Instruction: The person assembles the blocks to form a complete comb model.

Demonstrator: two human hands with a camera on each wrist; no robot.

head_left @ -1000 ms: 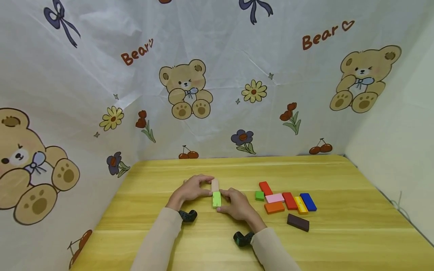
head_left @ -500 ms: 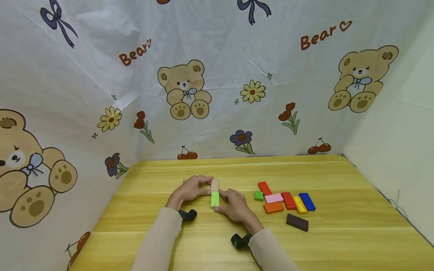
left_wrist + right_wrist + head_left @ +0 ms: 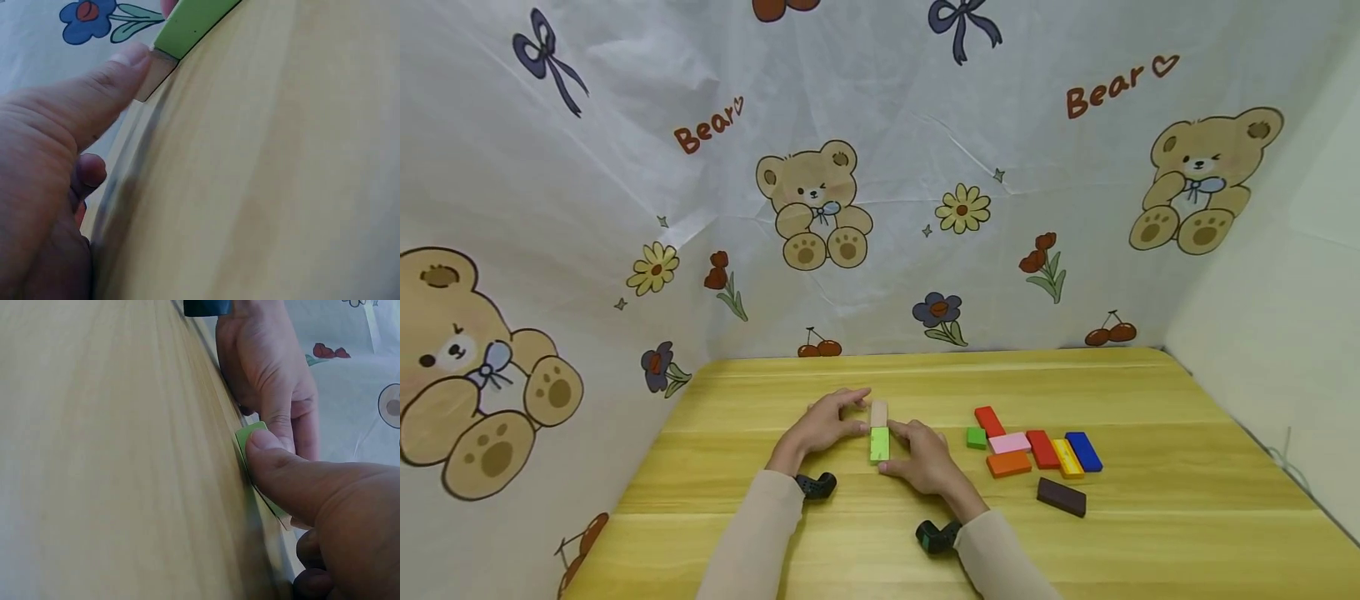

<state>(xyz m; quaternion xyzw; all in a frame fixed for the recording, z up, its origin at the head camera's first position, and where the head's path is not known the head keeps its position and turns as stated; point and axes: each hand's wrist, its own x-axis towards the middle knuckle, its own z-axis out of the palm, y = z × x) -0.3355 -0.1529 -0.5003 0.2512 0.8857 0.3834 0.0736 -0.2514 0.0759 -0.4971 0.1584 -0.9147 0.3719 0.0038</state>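
I'm seeing a screened-off tabletop corner, whether home or studio I can't tell: a yellow wood-grain table (image 3: 1187, 508) with a white, bear-and-flower-printed sheet (image 3: 898, 150) hanging behind it (visibly creased).

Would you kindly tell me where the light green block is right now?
In the head view, the light green block lies on the table, just left of the right hand, its far end meeting the beige block.
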